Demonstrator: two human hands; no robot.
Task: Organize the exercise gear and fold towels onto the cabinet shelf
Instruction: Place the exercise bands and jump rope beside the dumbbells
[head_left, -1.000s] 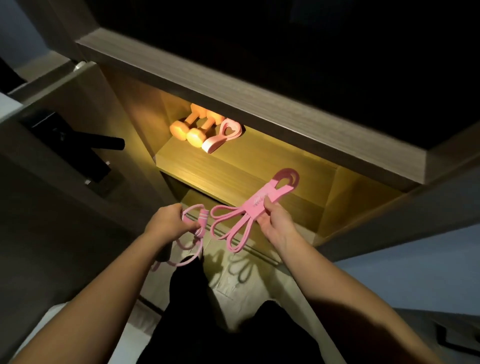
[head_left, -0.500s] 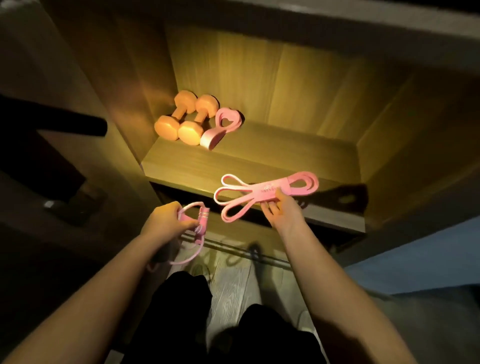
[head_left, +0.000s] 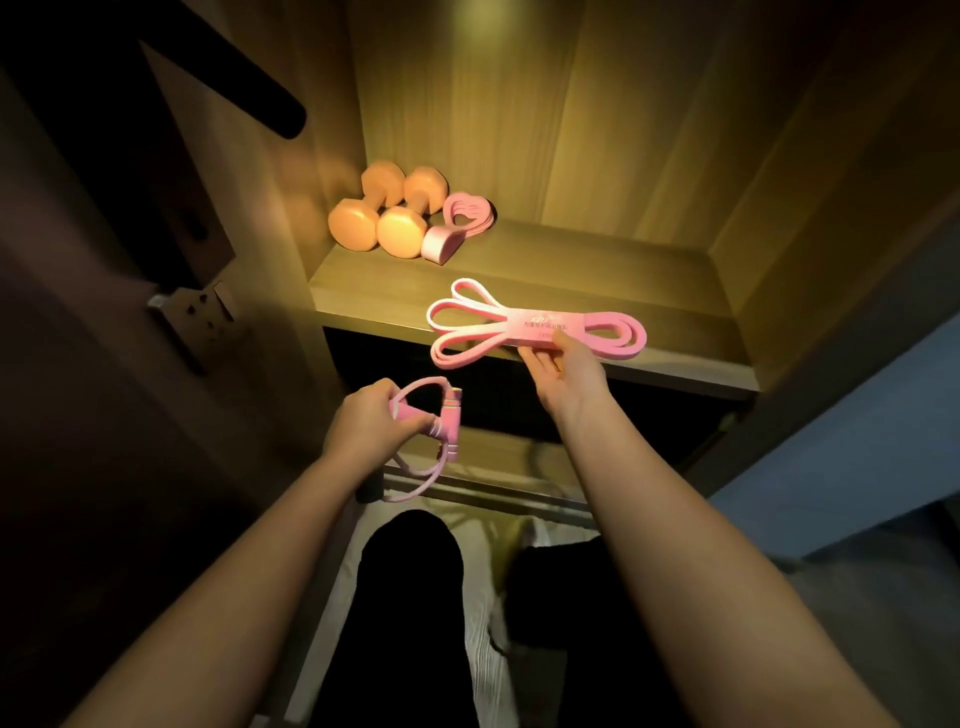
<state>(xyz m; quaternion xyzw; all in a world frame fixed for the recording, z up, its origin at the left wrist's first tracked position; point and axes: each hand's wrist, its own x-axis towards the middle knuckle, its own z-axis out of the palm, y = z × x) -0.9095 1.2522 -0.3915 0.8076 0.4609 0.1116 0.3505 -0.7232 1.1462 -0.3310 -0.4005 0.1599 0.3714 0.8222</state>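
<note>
The folded resistance band (head_left: 537, 325) lies with its long axis almost straight across from 9 o'clock to 3 o'clock. Its open loops fan out toward 9 and its tight rounded end points to 3. It sits over the front edge of the cabinet shelf (head_left: 649, 280), though I cannot tell whether it touches the wood.

My right hand (head_left: 563, 366) reaches up from 5 o'clock, palm turned up. The thumb lies on top of the band's middle and the fingers are tucked beneath, pinching it. My left hand (head_left: 366, 426) hangs lower, at 7 o'clock from the band, with the knuckles up. Its fingers are curled tight round a handle of the pink tube exerciser (head_left: 448, 423), whose loops dangle below.

The band is flat, pink and paler on its edges, bound at the centre by a pink sleeve with small print too blurred to read. At 11 o'clock, in the shelf's back corner, two orange dumbbells (head_left: 384, 215) lie side by side. A pink heart-shaped trainer (head_left: 457, 223) lies just beside them.
</note>
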